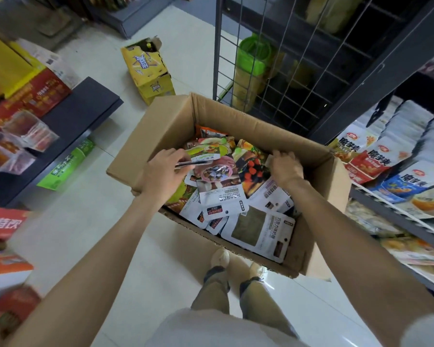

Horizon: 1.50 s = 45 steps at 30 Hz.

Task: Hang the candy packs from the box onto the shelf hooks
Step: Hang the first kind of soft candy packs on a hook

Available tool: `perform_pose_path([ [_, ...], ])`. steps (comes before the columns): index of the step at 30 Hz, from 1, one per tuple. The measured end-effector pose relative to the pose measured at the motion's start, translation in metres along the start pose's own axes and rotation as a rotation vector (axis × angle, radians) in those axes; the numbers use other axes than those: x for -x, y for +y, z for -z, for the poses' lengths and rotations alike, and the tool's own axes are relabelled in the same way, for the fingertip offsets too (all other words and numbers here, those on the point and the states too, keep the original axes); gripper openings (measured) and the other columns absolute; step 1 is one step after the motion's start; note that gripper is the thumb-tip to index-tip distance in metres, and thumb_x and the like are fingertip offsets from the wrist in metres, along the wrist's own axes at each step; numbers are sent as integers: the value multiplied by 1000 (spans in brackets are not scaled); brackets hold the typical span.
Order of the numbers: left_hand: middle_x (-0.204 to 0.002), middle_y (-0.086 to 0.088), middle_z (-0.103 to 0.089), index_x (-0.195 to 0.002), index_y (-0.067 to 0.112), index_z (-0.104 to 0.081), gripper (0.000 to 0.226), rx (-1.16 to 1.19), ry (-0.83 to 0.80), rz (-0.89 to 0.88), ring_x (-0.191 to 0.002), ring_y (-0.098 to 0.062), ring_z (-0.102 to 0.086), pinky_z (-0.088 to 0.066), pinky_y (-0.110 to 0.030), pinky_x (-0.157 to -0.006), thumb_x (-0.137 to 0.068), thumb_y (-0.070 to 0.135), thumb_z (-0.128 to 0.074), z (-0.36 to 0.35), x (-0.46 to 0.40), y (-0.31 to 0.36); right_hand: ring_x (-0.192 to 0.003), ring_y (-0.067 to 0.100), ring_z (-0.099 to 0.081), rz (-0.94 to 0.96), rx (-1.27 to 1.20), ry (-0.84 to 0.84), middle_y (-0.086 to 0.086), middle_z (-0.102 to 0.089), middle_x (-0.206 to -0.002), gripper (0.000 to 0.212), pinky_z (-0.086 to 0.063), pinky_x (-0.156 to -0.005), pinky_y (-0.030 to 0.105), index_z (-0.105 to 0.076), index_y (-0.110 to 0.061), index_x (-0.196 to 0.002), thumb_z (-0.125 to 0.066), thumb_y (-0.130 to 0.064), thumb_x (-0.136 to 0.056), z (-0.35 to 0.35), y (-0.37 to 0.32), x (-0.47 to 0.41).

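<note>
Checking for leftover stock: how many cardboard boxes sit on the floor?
2: the open brown box of candy packs at centre, and a torn yellow box behind it. Others may be hidden.

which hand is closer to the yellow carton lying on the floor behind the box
Left. The left hand holds candy packs at the box's left side, nearer the yellow carton. The right hand reaches into the box's right side, farther away.

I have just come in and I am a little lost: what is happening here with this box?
A person is picking candy packs out of an open cardboard box on the shop floor. The left hand holds a few packs over the box; the right hand reaches into the pile, its fingers hidden. Nothing is being hung yet.
</note>
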<state>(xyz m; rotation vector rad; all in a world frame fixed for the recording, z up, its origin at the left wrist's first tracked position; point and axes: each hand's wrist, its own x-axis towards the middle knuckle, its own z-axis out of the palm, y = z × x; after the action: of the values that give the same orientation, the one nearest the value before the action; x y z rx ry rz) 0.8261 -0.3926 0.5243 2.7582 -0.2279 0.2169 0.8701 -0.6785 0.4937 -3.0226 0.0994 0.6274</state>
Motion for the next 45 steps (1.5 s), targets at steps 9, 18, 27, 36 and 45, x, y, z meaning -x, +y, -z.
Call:
perform_pose_path([
  [9,-90,-2,-72,-101,13,-70,23,363,148,237,-77,-21,-66,-51,-35,-64,-88,31,-68,31,-4,31,-90,39,-66,-22,-158,394,16,-68,-97,23,-50,-70,40,-56,-17,-121,-49,-23,-99,44,15,53],
  [18,-92,4,-69,-104,19,-65,23,668,50,222,-81,-15,-64,-51,-32,-66,-84,29,-72,82,-36,113,-69,4,-57,22,-834,571,-4,-64,-82,11,-39,-56,18,-65,-28,-87,-75,-25,-83,138,74,156],
  [27,-74,-8,-72,-125,35,-60,76,227,-202,-472,-59,-16,-66,-56,-34,-67,-62,77,-53,112,-23,263,-79,21,-67,531,-288,658,-6,-69,-89,10,-53,-60,40,-75,-21,-89,-74,-14,-82,171,142,219],
  [36,-42,-3,-40,-56,14,-61,47,397,-104,-646,-52,-16,-47,-25,-15,-46,-73,57,-70,73,11,395,-85,23,-66,537,-362,952,-2,-67,-102,29,-55,-64,45,-64,-15,-108,-72,-15,-81,185,237,280],
  [45,-81,-14,-72,-80,1,-72,64,768,-59,-508,-78,-39,-64,-47,-49,-67,-82,64,-57,56,2,463,-86,2,-66,86,-1392,855,-8,-71,-92,49,-55,-74,23,-33,-21,-140,-56,-19,-97,175,321,302],
])
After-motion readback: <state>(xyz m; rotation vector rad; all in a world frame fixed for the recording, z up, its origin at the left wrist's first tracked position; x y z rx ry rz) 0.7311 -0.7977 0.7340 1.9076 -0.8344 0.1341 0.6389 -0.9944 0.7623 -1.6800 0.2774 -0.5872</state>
